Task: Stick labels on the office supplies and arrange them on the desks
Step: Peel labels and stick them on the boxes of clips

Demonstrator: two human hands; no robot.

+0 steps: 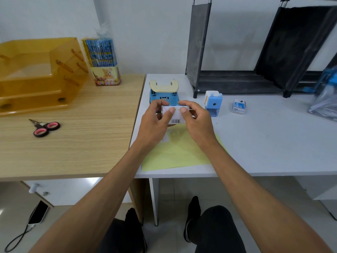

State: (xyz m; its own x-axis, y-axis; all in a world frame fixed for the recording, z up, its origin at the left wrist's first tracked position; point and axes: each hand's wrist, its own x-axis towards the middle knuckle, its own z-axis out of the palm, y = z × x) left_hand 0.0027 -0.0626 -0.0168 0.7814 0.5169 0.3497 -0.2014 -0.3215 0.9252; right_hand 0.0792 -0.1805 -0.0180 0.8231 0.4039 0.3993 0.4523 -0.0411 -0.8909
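This looks like a small office or study room. Two plain counters stand side by side against a bare white wall (145, 33), a pale wood-grain counter (82, 147) and a white laminate counter (269, 139). Desk supplies sit on them: an amber translucent plastic stacked paper tray (36, 75), a wrapped box of blue pencils (104, 61), black scissors with pink-lined handles (45, 127) and a pale blue pencil sharpener (213, 104).

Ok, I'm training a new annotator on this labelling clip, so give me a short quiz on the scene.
1. True or false: the scissors lie on the wooden desk.
2. What do the left hand and right hand hold together? A) barcoded white box B) stapler C) pencil
3. Fill in: the yellow sheet lies on the ___ desk.
Key: 1 true; 2 A; 3 white.
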